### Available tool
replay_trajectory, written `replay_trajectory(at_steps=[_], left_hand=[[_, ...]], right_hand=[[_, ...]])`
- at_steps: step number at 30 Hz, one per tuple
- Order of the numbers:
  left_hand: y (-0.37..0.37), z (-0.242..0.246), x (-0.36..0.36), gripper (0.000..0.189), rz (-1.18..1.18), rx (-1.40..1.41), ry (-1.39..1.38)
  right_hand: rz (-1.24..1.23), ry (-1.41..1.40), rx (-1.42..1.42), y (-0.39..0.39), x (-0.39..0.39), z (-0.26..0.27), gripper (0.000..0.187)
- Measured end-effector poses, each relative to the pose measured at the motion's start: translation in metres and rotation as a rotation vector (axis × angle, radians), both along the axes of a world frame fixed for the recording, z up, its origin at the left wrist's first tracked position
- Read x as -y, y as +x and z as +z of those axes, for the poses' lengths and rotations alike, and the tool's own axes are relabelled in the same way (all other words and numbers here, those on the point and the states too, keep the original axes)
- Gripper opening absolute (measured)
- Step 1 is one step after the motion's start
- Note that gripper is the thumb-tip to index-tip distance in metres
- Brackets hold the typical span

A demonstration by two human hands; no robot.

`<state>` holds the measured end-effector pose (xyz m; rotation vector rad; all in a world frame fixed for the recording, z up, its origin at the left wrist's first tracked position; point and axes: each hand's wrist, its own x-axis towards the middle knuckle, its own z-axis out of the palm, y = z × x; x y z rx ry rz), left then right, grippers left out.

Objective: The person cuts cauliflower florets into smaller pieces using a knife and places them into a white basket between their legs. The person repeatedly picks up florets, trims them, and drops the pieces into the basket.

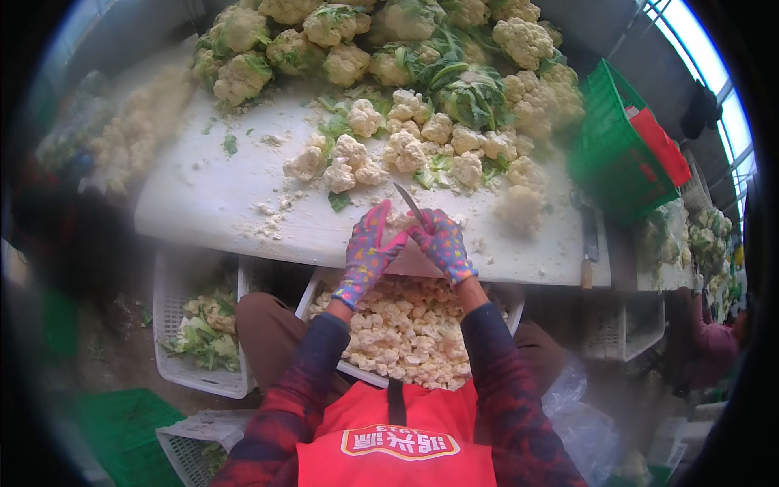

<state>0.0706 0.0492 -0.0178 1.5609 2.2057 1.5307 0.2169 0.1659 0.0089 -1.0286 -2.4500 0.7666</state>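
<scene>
Both my hands wear purple floral gloves with pink palms, over the near edge of a white cutting table [201, 213]. My right hand [442, 243] grips a knife [408, 199], its blade pointing up and left. Beside it, my left hand [370, 249] has thumb and fingers apart; pale cauliflower bits [398, 220] lie between the hands, and whether the left hand touches them is unclear. Cut cauliflower florets [405, 151] lie just beyond my hands. Below them, a white crate [308, 295] between my knees holds many small florets [401, 329].
Whole cauliflower heads [347, 64] are piled at the back. A green crate [621, 146] with a red item stands right, near a wooden-handled knife [586, 271]. White crates with leafy trimmings [210, 341] stand lower left, beside a green crate [128, 432]. A person [715, 341] is at far right.
</scene>
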Motion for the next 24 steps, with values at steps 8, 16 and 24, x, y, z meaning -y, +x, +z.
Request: replay_trajectory(at_steps=[8, 16, 24], left_hand=[[0.051, 0.000, 0.015, 0.031, -0.497, -0.163, -0.335], [0.060, 0.000, 0.059, 0.030, -0.498, 0.429, -0.351], [0.043, 0.021, -0.003, 0.060, -0.389, 1.477, 0.071]], right_hand=[[-0.178, -0.570, 0.172, 0.124, 0.089, 0.032, 0.040], [-0.273, 0.272, -0.189, 0.052, -0.089, 0.048, 0.045], [-0.216, -0.813, -0.486, 0.025, -0.086, 0.041, 0.051]])
